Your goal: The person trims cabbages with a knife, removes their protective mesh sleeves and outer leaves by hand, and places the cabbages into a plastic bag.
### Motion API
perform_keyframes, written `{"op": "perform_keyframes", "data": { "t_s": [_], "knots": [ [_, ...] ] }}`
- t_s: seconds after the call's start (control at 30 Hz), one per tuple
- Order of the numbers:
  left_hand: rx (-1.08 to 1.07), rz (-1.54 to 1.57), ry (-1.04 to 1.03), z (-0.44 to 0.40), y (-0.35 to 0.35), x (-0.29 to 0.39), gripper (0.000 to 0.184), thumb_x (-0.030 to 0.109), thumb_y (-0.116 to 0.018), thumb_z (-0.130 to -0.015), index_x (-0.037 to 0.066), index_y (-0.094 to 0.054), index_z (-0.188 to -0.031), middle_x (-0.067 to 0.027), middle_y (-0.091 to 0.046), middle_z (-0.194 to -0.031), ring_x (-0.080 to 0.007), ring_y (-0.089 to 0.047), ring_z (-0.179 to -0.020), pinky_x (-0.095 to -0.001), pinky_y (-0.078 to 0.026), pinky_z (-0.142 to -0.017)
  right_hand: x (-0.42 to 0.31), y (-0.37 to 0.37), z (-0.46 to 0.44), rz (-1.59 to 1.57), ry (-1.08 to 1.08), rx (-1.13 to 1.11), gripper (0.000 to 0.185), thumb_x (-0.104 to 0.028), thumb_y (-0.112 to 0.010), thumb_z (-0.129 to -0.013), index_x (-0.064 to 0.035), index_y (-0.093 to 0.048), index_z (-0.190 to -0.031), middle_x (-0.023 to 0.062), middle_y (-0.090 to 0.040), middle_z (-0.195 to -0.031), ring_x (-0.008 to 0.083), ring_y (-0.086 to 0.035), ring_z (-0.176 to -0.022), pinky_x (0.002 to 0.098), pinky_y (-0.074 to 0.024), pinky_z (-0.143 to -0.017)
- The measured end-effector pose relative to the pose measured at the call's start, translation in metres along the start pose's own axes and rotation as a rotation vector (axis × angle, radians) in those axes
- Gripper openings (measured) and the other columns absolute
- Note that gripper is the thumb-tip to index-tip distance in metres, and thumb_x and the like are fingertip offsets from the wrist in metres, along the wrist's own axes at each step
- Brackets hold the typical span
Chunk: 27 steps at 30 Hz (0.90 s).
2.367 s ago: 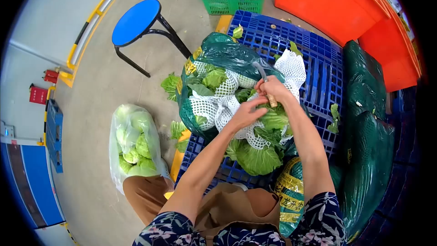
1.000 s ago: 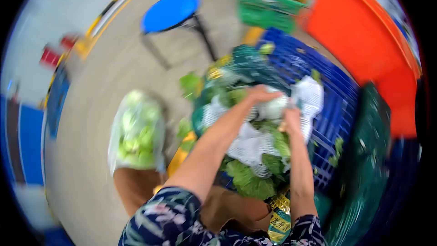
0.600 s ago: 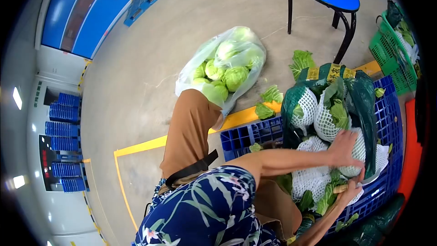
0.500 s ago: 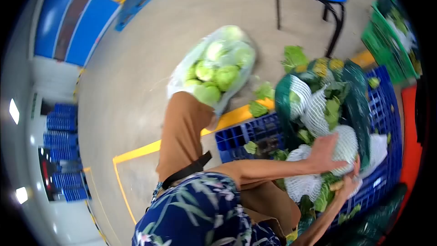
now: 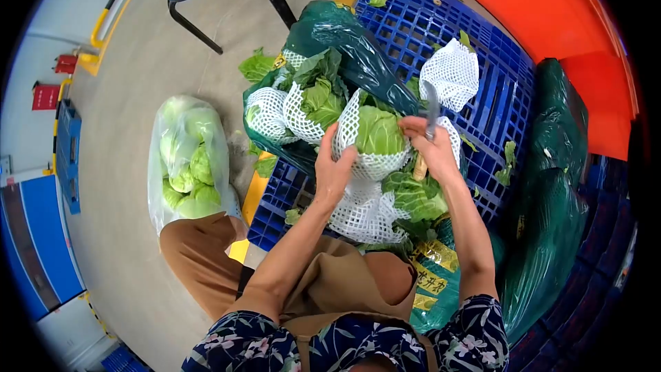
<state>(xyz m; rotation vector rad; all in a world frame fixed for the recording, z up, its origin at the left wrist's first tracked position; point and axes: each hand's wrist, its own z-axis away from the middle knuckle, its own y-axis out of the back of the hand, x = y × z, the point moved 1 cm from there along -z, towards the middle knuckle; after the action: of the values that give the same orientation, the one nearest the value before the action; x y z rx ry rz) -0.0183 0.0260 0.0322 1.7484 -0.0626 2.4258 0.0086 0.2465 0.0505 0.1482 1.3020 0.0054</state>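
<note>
Cabbage in a white foam net is what I have between the hands, at the near side of an open dark green plastic bag on a blue plastic pallet. Through the head camera I see the net wrapping its base and left side, while the pale green face is bare.

My left hand is partly open, thumb and fingers curved against the net's left side; I can't tell whether they pinch the mesh or only press on it. I read that as steadying the round head so it doesn't roll. My right hand is closed around the wooden handle of a knife, the blade pointing up and away from me, its fingertips at the cabbage's right side. Holding the blade upward probably keeps its edge off the leaves and leaves those fingertips usable.

Two more netted cabbages sit to the left inside the bag, whose walls seem to keep them grouped. Nearer me lie a crumpled foam net and a loose cabbage leaf, both within easy reach. On the floor at left, a clear bag holds bare cabbages, apart from the netted ones, perhaps to keep the two kinds separate.
</note>
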Motion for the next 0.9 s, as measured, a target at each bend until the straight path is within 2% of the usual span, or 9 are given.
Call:
{"op": "perform_keyframes", "data": {
  "t_s": [0.1, 0.2, 0.37, 0.47, 0.5, 0.63, 0.73, 0.77, 0.9],
  "knots": [
    [-0.012, 0.035, -0.009, 0.005, 0.006, -0.014, 0.052, 0.003, -0.050, -0.084, 0.003, -0.044, -0.136, -0.0067, -0.059, -0.102, -0.0068, -0.049, -0.073, -0.0233, -0.041, -0.064, -0.024, -0.012, -0.015, 0.185, -0.076, -0.027, 0.048, 0.003, -0.047, -0.074, -0.0029, -0.060, -0.120, 0.0110, -0.061, -0.119, 0.0227, -0.054, -0.113, 0.0348, -0.0400, -0.096],
    [-0.059, -0.092, -0.009, -0.004, 0.000, -0.003, 0.050, 0.002, -0.048, -0.084, 0.002, -0.046, -0.134, -0.0057, -0.058, -0.097, -0.0064, -0.048, -0.073, -0.0237, -0.040, -0.064, -0.031, -0.010, -0.025, 0.187, -0.220, -0.078, 0.051, -0.001, -0.049, -0.075, -0.0042, -0.058, -0.125, 0.0116, -0.059, -0.121, 0.0234, -0.054, -0.112, 0.0346, -0.0386, -0.095],
    [0.253, -0.512, -0.607, -0.025, -0.012, 0.060, 0.030, 0.024, -0.054, -0.091, 0.003, -0.062, -0.112, -0.0163, -0.061, -0.095, -0.0312, -0.059, -0.089, -0.0407, -0.044, -0.082, -0.018, -0.002, 0.005, 0.198, -0.004, -0.109, 0.047, -0.004, -0.052, -0.075, -0.0014, -0.059, -0.121, 0.0139, -0.049, -0.138, 0.0278, -0.045, -0.128, 0.0375, -0.0343, -0.106],
    [-0.356, -0.376, -0.329, -0.043, -0.025, 0.056, 0.031, 0.028, -0.053, -0.092, 0.003, -0.062, -0.108, -0.0138, -0.060, -0.108, -0.0291, -0.055, -0.107, -0.0416, -0.039, -0.089, -0.013, -0.022, 0.027, 0.230, 0.174, -0.124, 0.041, -0.002, -0.054, -0.076, 0.0003, -0.061, -0.116, 0.0116, -0.054, -0.132, 0.0251, -0.052, -0.118, 0.0373, -0.0404, -0.099],
    [-0.343, -0.788, -0.396, -0.042, -0.023, 0.046, 0.039, 0.034, -0.056, -0.090, 0.002, -0.060, -0.112, -0.0125, -0.057, -0.119, -0.0300, -0.055, -0.107, -0.0429, -0.038, -0.090, -0.014, -0.029, 0.027, 0.237, 0.194, -0.064, 0.037, 0.000, -0.053, -0.077, 0.0004, -0.062, -0.113, 0.0095, -0.060, -0.121, 0.0213, -0.056, -0.107, 0.0357, -0.0438, -0.092],
    [-0.035, -0.960, -0.439, -0.001, -0.014, 0.022, 0.061, 0.045, -0.063, -0.082, 0.001, -0.051, -0.122, -0.0186, -0.050, -0.130, -0.0319, -0.048, -0.120, -0.0463, -0.036, -0.094, -0.018, -0.031, 0.010, 0.013, -0.125, 0.012, 0.038, 0.002, -0.050, -0.074, -0.0014, -0.064, -0.109, 0.0057, -0.060, -0.086, 0.0145, -0.055, -0.084, 0.0315, -0.0431, -0.082],
    [-0.062, -0.842, -0.278, 0.017, 0.012, -0.002, 0.068, 0.041, -0.071, -0.076, 0.000, -0.047, -0.125, -0.0206, -0.053, -0.119, -0.0374, -0.049, -0.114, -0.0464, -0.041, -0.090, -0.020, -0.036, -0.008, 0.097, -0.136, -0.263, 0.039, 0.001, -0.050, -0.073, -0.0055, -0.066, -0.109, 0.0087, -0.061, -0.097, 0.0192, -0.056, -0.093, 0.0340, -0.0427, -0.086],
    [-0.065, -0.810, -0.301, 0.023, 0.020, -0.007, 0.086, 0.044, -0.077, -0.068, 0.000, -0.040, -0.132, -0.0221, -0.048, -0.125, -0.0396, -0.047, -0.116, -0.0458, -0.043, -0.092, -0.011, -0.042, -0.010, 0.243, 0.022, -0.273, 0.046, 0.000, -0.048, -0.074, -0.0117, -0.064, -0.116, 0.0135, -0.056, -0.119, 0.0263, -0.054, -0.104, 0.0378, -0.0414, -0.093],
    [-0.137, -0.713, -0.188, 0.037, 0.033, 0.005, 0.101, 0.055, -0.078, -0.061, 0.000, -0.038, -0.135, -0.0231, -0.041, -0.132, -0.0418, -0.044, -0.120, -0.0462, -0.045, -0.094, -0.003, -0.065, -0.011, 0.495, 0.184, -0.399, 0.055, -0.004, -0.045, -0.077, -0.0168, -0.053, -0.130, 0.0163, -0.040, -0.141, 0.0332, -0.037, -0.131, 0.0426, -0.0330, -0.108]
  ]
}}
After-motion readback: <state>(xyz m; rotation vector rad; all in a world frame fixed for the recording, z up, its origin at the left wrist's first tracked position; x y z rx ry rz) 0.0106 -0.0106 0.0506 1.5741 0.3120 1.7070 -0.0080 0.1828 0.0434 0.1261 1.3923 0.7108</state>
